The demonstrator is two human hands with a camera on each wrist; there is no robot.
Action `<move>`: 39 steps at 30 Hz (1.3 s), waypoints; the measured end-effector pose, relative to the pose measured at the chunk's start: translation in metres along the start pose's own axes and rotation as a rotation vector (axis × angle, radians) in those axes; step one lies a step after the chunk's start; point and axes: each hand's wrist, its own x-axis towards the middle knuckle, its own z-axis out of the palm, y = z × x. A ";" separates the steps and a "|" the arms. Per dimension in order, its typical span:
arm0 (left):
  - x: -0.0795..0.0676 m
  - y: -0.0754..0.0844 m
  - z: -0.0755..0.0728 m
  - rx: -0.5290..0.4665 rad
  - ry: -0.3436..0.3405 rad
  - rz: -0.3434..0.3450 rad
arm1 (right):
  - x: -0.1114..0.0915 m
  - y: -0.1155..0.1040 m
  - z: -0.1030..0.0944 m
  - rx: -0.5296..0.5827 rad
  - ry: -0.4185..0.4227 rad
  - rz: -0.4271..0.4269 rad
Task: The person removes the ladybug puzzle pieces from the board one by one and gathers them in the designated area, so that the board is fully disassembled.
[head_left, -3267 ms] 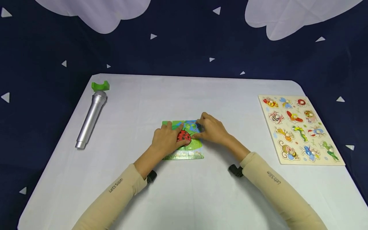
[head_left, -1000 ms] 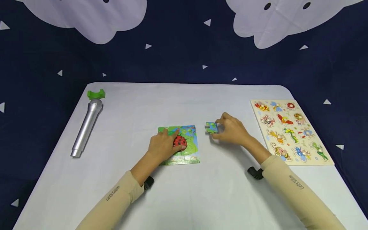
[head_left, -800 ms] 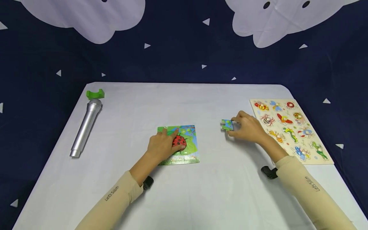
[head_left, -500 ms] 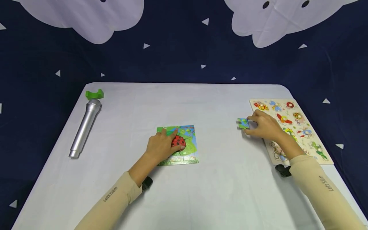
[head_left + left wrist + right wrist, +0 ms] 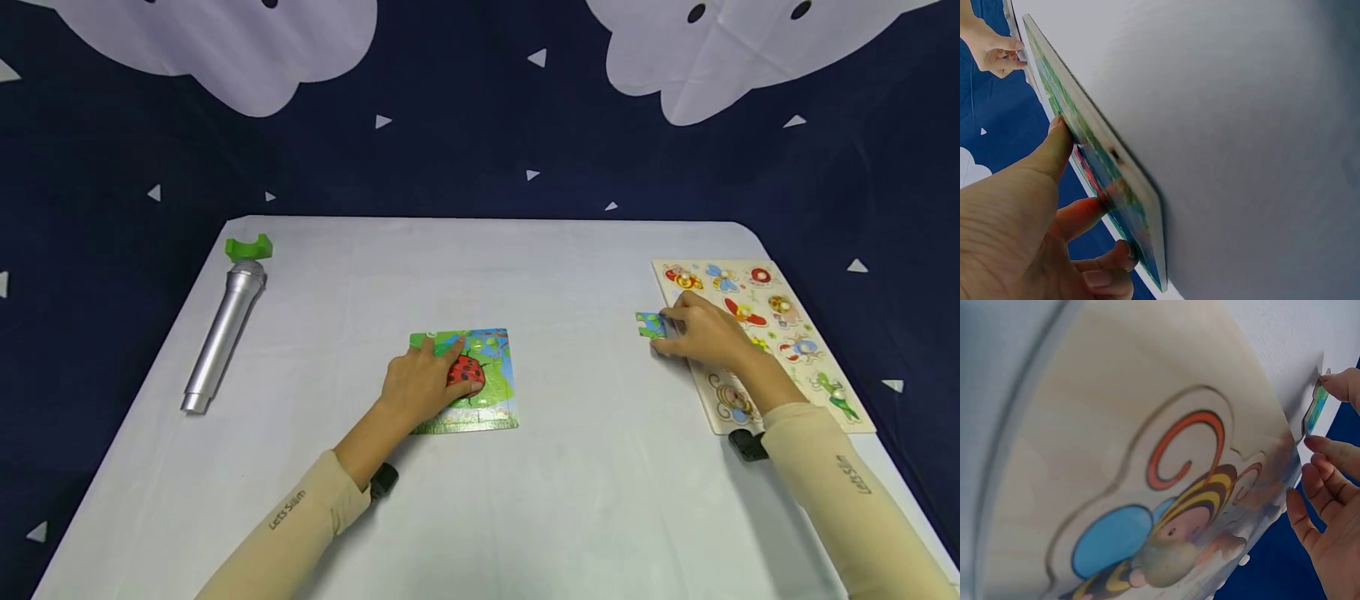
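Observation:
A small square jigsaw puzzle (image 5: 493, 392) with a red ladybug on green and blue lies mid-table. My left hand (image 5: 416, 385) rests on its left part, thumb and fingertips pressing the picture and covering some of it. The left wrist view has this puzzle (image 5: 1094, 150) edge-on beneath the fingertips. Farther right, my right hand (image 5: 708, 335) pinches a blue-green puzzle piece (image 5: 649, 324) between thumb and finger. In the right wrist view the piece (image 5: 1316, 407) sits low over the white table, beyond the edge of a wooden board.
That pale wooden board (image 5: 840, 350), with insect-shaped pieces, lies partly under my right hand and forearm. A silver microphone (image 5: 227, 333) lies at the left, near a green curved block (image 5: 249, 247). A dark cloth (image 5: 465, 150) with clouds hangs behind the table.
My right hand has moved from the ladybug puzzle rightward to the board's left edge, carrying the puzzle piece. My left hand stays on the puzzle. The head view has shifted slightly.

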 end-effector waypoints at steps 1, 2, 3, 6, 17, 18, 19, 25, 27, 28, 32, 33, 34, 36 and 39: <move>0.000 0.000 0.000 0.003 0.001 0.001 | 0.000 -0.001 0.000 -0.004 0.002 -0.006; 0.000 -0.001 0.000 0.006 0.003 0.002 | 0.000 -0.003 0.000 -0.008 0.009 -0.017; 0.000 -0.001 0.000 0.009 0.005 0.003 | 0.000 -0.004 0.000 -0.011 0.018 -0.030; -0.001 -0.003 0.000 0.022 0.008 0.004 | 0.002 -0.014 0.001 -0.019 0.063 -0.078; -0.006 -0.017 0.002 -0.075 -0.010 -0.045 | 0.025 -0.107 0.018 0.040 0.111 -0.322; -0.008 -0.018 0.002 -0.082 -0.012 -0.054 | 0.027 -0.117 0.020 0.048 0.114 -0.348; -0.009 -0.020 0.002 -0.086 -0.014 -0.062 | 0.029 -0.126 0.022 0.058 0.113 -0.372; -0.016 -0.027 0.001 -0.084 -0.022 -0.092 | 0.037 -0.179 0.033 0.118 0.083 -0.469; -0.017 -0.028 0.000 -0.083 -0.018 -0.093 | 0.040 -0.193 0.037 0.132 0.069 -0.489; -0.018 -0.028 0.000 -0.085 -0.017 -0.094 | 0.042 -0.199 0.040 0.138 0.061 -0.497; -0.018 -0.030 0.001 -0.094 -0.021 -0.090 | 0.049 -0.218 0.048 0.141 0.021 -0.515; -0.018 -0.030 0.001 -0.093 -0.023 -0.089 | 0.050 -0.221 0.049 0.138 0.013 -0.513; -0.018 -0.030 0.001 -0.095 -0.027 -0.088 | 0.052 -0.224 0.050 0.135 0.006 -0.509; -0.018 -0.030 0.000 -0.095 -0.033 -0.087 | 0.054 -0.228 0.052 0.125 0.001 -0.500; -0.018 -0.030 0.000 -0.089 -0.031 -0.087 | 0.056 -0.231 0.054 0.106 0.007 -0.492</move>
